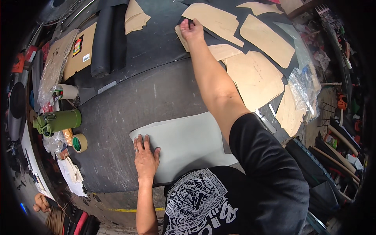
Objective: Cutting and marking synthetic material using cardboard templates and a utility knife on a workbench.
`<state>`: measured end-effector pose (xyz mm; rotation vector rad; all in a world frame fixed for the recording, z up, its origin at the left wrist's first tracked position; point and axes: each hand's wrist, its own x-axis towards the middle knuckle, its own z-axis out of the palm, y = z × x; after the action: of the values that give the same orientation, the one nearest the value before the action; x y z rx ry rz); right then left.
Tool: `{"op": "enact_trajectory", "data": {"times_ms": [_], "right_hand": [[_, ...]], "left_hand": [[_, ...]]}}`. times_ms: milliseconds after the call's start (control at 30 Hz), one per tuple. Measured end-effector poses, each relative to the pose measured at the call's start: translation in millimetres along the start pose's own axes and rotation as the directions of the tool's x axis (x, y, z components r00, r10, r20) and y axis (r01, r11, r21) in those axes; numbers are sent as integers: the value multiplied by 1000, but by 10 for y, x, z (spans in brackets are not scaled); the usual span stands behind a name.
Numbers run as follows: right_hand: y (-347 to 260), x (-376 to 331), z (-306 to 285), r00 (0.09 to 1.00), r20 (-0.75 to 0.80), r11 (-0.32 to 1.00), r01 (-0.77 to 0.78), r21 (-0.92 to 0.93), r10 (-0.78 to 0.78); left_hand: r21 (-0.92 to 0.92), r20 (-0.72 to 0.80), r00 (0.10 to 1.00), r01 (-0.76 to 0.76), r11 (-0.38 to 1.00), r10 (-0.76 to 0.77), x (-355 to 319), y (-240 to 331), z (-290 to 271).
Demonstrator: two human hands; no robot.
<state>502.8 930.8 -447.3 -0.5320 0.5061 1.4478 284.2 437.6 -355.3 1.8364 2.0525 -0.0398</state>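
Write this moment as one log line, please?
left hand: flat on grey sheet | right hand: gripping tan pattern piece | surface: dark worktable

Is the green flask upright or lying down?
Lying down. The green flask rests on its side on the dark table, lid end pointing left, beside a tape roll.

Dark worktable (117, 117): grey sheet (188, 145), tan patterns (254, 76), tape roll (79, 143), green flask (58, 121)

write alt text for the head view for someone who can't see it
A person leans over a dark worktable, left hand flat on a grey sheet, right hand stretched far out, gripping a tan cardboard pattern piece among several others. A green flask and a tape roll lie at the left.
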Motion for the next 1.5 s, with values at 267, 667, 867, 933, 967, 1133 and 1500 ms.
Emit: {"op": "enact_trajectory", "data": {"times_ms": [267, 667, 867, 933, 967, 1133, 1500], "right_hand": [[-165, 661, 169, 996, 89, 931, 55, -362, -25], [-830, -2798, -585, 864, 204, 737, -243, -630, 460], [-216, -4484, -2202, 943, -78, 392, -208, -896, 322], [-310, -4542, -2615, 884, -198, 145, -281, -949, 424], [-336, -4602, -2645, 804, -333, -124, -315, -941, 493], [-638, -4863, -2347, 762, -184, -716, 456, -528, 621], [-1673, -3789, -2454, 509, 860, -949, 292, -119, 48]], "left_hand": [[95, 18, 994, 108, 990, -110, -119, -85, -77], [2, 9, 999, -43, 999, 43, 24, -79, -90], [-185, 25, 998, -57, 981, 63, 148, -497, -33], [-247, 27, 997, -61, 967, 70, 150, -632, 27], [-413, -6, 1000, -18, 910, 17, 151, -693, 56], [-410, -65, 987, 107, 906, -146, 132, -383, -14], [-191, -162, 983, 57, 980, -89, 133, -540, 134]]}}
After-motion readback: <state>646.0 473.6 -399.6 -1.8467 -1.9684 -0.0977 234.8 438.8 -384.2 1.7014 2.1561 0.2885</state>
